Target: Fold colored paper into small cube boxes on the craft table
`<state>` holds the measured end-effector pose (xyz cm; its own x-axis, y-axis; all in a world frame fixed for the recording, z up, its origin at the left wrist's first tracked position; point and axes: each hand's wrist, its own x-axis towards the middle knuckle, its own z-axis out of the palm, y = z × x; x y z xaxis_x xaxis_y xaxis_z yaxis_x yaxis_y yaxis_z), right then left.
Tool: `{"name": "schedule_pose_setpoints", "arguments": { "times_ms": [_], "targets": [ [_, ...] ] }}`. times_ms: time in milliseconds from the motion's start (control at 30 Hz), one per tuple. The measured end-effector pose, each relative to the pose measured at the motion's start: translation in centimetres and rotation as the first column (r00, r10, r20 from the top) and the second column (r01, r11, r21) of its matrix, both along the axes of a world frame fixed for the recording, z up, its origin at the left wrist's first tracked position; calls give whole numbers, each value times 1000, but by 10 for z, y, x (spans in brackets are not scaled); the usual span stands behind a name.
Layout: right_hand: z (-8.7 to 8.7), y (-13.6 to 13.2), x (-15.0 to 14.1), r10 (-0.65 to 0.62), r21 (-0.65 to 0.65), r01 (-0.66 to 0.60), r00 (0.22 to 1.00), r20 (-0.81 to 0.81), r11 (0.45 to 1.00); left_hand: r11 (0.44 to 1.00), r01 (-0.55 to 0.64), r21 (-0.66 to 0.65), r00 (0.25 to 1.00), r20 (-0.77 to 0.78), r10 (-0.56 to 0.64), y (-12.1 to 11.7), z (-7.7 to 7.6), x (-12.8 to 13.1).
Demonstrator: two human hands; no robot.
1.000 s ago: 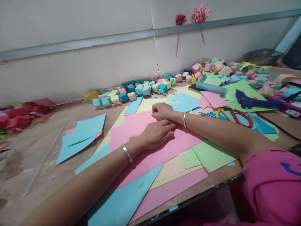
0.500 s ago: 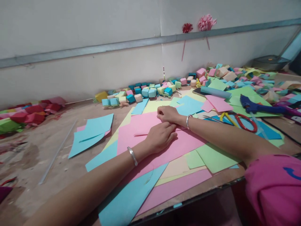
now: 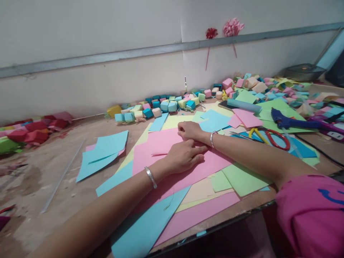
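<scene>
My left hand point(image 3: 186, 156) lies flat, fingers stretched out, pressing on a large pink paper sheet point(image 3: 161, 157) in the middle of the wooden table point(image 3: 53, 186). My right hand point(image 3: 189, 130) rests just beyond it on the same sheet's far folded part, fingers curled down against the paper. Both wrists wear silver bangles. Blue, yellow, green and pink sheets lie under and around the pink one.
Folded paper cubes point(image 3: 163, 104) line the wall. Red-and-yellow scissors point(image 3: 268, 136), a blue glue gun point(image 3: 292, 122) and a rolled blue paper point(image 3: 243, 105) lie at the right. Blue sheets point(image 3: 103, 152) and a thin stick point(image 3: 63, 175) lie left. Red paper pieces point(image 3: 32, 130) sit far left.
The hands have barely moved; the left fingers slid slightly right along the pink sheet. The view shifted a little with my head.
</scene>
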<state>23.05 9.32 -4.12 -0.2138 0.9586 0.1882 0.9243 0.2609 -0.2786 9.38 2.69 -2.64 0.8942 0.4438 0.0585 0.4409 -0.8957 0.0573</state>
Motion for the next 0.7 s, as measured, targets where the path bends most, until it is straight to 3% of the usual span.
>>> {"name": "schedule_pose_setpoints", "arguments": {
  "times_ms": [233, 433, 700],
  "targets": [
    [1, -12, -9, 52, 100, -66, 990, 135, 993, 992, -114, 57, 979, 178, 102, -17, -9, -11],
    [0, -16, -11, 64, 141, -92, 979, 192, 986, 956, -189, 225, 982, 36, 186, -36, 1, -21],
    [-2, -16, -9, 87, 149, -117, 977, 197, 982, 887, -332, 322, 927, -63, 370, -45, 18, -72]
  ]
}}
